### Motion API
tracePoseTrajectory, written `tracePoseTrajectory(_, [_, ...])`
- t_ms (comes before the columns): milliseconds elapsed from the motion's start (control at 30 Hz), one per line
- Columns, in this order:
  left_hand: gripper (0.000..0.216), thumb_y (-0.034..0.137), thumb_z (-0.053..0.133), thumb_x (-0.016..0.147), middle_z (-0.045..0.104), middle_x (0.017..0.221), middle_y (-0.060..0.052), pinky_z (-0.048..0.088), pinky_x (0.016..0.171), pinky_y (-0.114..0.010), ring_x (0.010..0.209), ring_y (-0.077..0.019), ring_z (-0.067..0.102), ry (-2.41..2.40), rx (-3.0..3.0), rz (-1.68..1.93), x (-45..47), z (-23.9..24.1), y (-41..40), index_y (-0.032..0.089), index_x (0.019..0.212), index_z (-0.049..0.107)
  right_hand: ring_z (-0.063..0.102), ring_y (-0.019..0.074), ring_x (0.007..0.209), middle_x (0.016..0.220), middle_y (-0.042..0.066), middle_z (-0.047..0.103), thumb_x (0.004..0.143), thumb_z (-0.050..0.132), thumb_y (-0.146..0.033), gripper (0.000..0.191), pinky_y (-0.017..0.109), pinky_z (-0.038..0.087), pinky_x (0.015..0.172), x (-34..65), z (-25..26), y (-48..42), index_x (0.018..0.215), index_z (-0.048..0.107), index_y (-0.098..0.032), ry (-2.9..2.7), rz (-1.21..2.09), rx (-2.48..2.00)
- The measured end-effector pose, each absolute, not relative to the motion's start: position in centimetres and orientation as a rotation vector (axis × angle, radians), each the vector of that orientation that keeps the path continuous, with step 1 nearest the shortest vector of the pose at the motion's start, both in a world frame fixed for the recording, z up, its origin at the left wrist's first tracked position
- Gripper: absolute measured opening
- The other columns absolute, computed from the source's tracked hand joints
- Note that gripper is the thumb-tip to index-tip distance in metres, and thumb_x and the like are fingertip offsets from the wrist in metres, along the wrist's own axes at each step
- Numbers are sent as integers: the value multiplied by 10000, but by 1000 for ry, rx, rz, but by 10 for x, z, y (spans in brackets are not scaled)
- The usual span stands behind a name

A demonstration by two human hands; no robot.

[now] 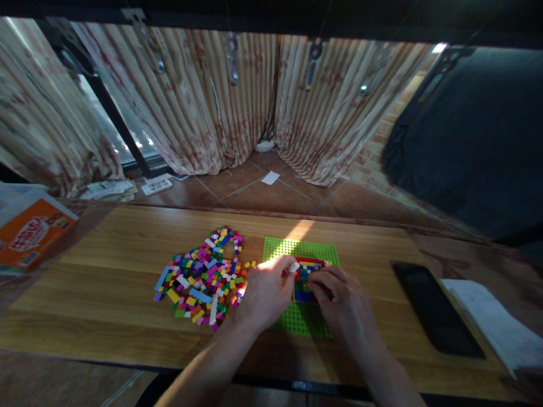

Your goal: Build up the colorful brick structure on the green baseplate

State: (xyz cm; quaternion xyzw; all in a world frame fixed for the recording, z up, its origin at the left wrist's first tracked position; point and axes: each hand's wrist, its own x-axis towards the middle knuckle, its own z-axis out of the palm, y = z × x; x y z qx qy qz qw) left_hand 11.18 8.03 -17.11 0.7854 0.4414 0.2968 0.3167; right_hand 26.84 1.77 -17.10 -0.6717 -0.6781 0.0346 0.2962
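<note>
A green studded baseplate (299, 322) lies on the wooden table, carrying a block of red, blue, yellow and green bricks (304, 295). Over the plate's left side, my left hand (271, 285) pinches a small white brick (294, 267) between thumb and fingers. My right hand (341, 294) is at the right side of the built bricks, fingertips drawn together and touching them. Whether a piece sits between those fingertips is hidden. Left of the plate spreads a loose heap of many-coloured bricks (199, 282), with a few yellow ones near my left hand.
A dark flat tablet-like slab (436, 308) lies on the table at right, beside white paper (496, 316). An orange and white bag (34, 232) stands at the far left. Beyond the table (106, 265) are tiled floor, striped curtains (203, 102) and a dark covered object (466, 135).
</note>
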Motion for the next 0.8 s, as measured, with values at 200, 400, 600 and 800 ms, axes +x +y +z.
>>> tracePoseTrajectory(200, [123,171,507,873,659,777,19,446,697,-235,731,-140,618,1167,2074,793,111,-171,81,226,907,611,638,207,821,902,46,669,872,589,-209,103,334,478,728,268,-174,20,829,683,-214,-1767,59,-1817])
tracePoseTrajectory(400, [123,179,516,870,668,784,15,454,701,-242,734,-146,626,1182,2081,803,110,-170,82,226,912,622,639,183,752,883,32,663,851,606,-253,77,306,492,679,274,-171,19,842,679,-231,-1678,166,-1817])
tracePoseTrajectory(600, [125,198,526,873,684,786,7,469,698,-246,733,-152,641,1191,2055,799,110,-167,82,224,922,638,636,171,757,863,34,663,858,573,-271,118,294,494,682,276,-170,21,824,679,-230,-1537,289,-1766])
tracePoseTrajectory(800, [133,203,516,888,696,804,8,474,702,-241,746,-148,648,1154,1993,824,108,-165,81,221,934,640,601,167,729,819,23,649,835,570,-251,122,304,472,691,273,-173,23,766,669,-230,-1487,365,-1786])
